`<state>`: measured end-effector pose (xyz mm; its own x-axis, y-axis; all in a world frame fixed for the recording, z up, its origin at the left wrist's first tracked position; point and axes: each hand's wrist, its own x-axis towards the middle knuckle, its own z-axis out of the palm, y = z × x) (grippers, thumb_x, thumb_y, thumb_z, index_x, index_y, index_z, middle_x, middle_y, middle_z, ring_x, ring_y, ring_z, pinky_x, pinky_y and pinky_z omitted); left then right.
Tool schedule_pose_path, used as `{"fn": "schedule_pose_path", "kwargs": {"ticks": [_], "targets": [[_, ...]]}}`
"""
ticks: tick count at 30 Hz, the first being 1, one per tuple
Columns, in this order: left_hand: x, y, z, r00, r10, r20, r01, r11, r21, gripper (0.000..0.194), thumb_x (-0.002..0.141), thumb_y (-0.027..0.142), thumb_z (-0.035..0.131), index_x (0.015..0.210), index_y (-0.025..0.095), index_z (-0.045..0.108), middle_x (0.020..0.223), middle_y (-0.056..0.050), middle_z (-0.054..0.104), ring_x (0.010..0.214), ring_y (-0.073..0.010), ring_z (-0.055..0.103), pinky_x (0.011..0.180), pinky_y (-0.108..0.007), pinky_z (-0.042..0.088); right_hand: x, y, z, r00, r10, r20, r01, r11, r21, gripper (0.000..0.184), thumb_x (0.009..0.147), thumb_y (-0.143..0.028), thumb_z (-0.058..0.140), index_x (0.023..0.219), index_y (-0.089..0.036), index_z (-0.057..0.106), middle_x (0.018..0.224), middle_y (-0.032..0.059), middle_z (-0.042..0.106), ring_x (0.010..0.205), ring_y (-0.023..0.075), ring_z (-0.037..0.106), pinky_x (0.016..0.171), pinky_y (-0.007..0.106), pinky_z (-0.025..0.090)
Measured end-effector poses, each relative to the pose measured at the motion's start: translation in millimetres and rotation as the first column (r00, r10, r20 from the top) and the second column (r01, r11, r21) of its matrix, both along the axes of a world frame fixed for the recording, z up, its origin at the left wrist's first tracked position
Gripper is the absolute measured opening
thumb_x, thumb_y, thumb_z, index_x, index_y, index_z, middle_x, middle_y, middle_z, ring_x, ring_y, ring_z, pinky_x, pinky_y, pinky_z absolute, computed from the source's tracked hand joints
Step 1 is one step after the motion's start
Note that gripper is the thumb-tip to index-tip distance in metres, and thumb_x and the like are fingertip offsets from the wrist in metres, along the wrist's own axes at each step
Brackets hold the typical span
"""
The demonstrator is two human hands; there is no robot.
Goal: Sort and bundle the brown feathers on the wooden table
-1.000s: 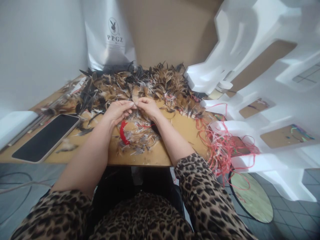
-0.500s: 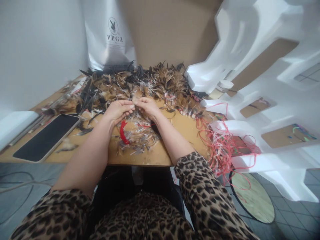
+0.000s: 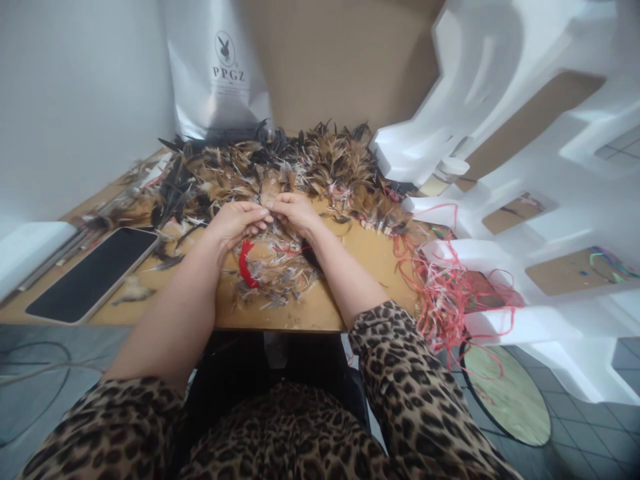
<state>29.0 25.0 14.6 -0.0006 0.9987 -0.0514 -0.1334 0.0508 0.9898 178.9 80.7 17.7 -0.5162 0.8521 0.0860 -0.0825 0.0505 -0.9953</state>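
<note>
My left hand [image 3: 241, 221] and my right hand [image 3: 294, 212] meet over the table, fingertips pinched together around a small light-brown feather [image 3: 268, 193]. Its fluffy end sticks up beyond my fingers; the part between them is hidden. Behind my hands lies a wide heap of brown and black feathers [image 3: 235, 167]. Below them on the table rest loose feather scraps [image 3: 285, 283] with pale quills. A curved red piece of trim or thread [image 3: 247, 265] lies at the left side of these scraps.
A phone [image 3: 95, 275] lies on the left of the table [image 3: 370, 257]. Tangled pink-red strings [image 3: 450, 297] hang over the right edge by white foam packaging [image 3: 500, 320]. A silver bag [image 3: 215, 87] stands at the back. A lidded jar [image 3: 450, 170] stands at the right.
My fingers have shifted slightly around the feather, and less of it shows above the fingertips. Otherwise the hands and the things on the table stay in place.
</note>
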Motion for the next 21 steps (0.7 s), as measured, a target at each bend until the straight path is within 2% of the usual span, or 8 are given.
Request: {"fn": "schedule_pose_path", "kwargs": {"ticks": [5, 9, 12, 15, 18, 21], "targets": [[1.1, -0.8, 1.9, 1.000, -0.005, 0.001, 0.005, 1.000, -0.019, 0.017, 0.058, 0.019, 0.075, 0.067, 0.009, 0.066, 0.064, -0.007, 0.066, 0.043, -0.0047, 0.051, 0.040, -0.014, 0.037, -0.5, 1.9, -2.2, 1.000, 0.017, 0.018, -0.017, 1.000, -0.022, 0.031, 0.061, -0.040, 0.071, 0.067, -0.016, 0.053, 0.045, -0.0080, 0.044, 0.039, 0.0028, 0.033, 0.039, 0.016, 0.022], [-0.1, 1.2, 1.6, 0.996, 0.072, 0.049, -0.072, 0.997, -0.003, 0.013, 0.060, 0.015, 0.072, 0.070, 0.008, 0.065, 0.063, -0.005, 0.066, 0.045, -0.0045, 0.054, 0.042, -0.013, 0.039, 5.3, 3.2, 3.3, 0.989, -0.065, 0.136, 0.063, 0.998, 0.023, 0.027, 0.064, -0.040, 0.067, 0.072, -0.014, 0.060, 0.049, -0.0065, 0.048, 0.043, 0.0034, 0.036, 0.042, 0.017, 0.026], [-1.6, 3.2, 1.7, 0.983, 0.149, 0.104, -0.150, 0.989, 0.001, 0.012, 0.063, 0.014, 0.070, 0.071, 0.009, 0.063, 0.065, -0.005, 0.066, 0.047, -0.0042, 0.055, 0.043, -0.012, 0.040, 12.7, 4.7, 7.3, 0.926, -0.159, 0.343, 0.115, 0.983, 0.143, 0.019, 0.063, -0.031, 0.065, 0.064, -0.012, 0.062, 0.052, -0.0049, 0.051, 0.047, 0.0036, 0.039, 0.050, 0.018, 0.032], [-1.5, 3.5, 2.7, 0.974, 0.191, 0.125, -0.191, 0.982, -0.011, 0.011, 0.064, 0.014, 0.068, 0.072, 0.009, 0.063, 0.065, -0.004, 0.066, 0.048, -0.0046, 0.056, 0.043, -0.012, 0.041, 16.9, 4.7, 6.6, 0.833, -0.181, 0.524, 0.088, 0.976, 0.197, 0.017, 0.061, -0.027, 0.063, 0.058, -0.011, 0.062, 0.050, -0.0048, 0.049, 0.047, 0.0041, 0.038, 0.052, 0.020, 0.032], [-0.7, 2.9, 2.9, 0.974, 0.187, 0.132, -0.187, 0.982, -0.009, 0.010, 0.065, 0.013, 0.067, 0.072, 0.008, 0.062, 0.065, -0.004, 0.066, 0.048, -0.0049, 0.056, 0.042, -0.012, 0.041, 14.5, 3.8, 0.7, 0.778, -0.180, 0.601, 0.046, 0.972, 0.231, 0.020, 0.060, -0.031, 0.064, 0.059, -0.011, 0.063, 0.049, -0.0045, 0.048, 0.047, 0.0050, 0.038, 0.050, 0.020, 0.031], [-0.7, 2.7, 1.3, 0.977, 0.165, 0.138, -0.166, 0.986, 0.000, 0.011, 0.064, 0.014, 0.068, 0.072, 0.008, 0.063, 0.066, -0.004, 0.066, 0.048, -0.0054, 0.057, 0.041, -0.012, 0.041, 8.9, 4.4, -7.4, 0.764, -0.200, 0.614, 0.042, 0.964, 0.262, 0.021, 0.060, -0.032, 0.064, 0.061, -0.011, 0.064, 0.049, -0.0040, 0.049, 0.048, 0.0054, 0.040, 0.050, 0.020, 0.032]]}}
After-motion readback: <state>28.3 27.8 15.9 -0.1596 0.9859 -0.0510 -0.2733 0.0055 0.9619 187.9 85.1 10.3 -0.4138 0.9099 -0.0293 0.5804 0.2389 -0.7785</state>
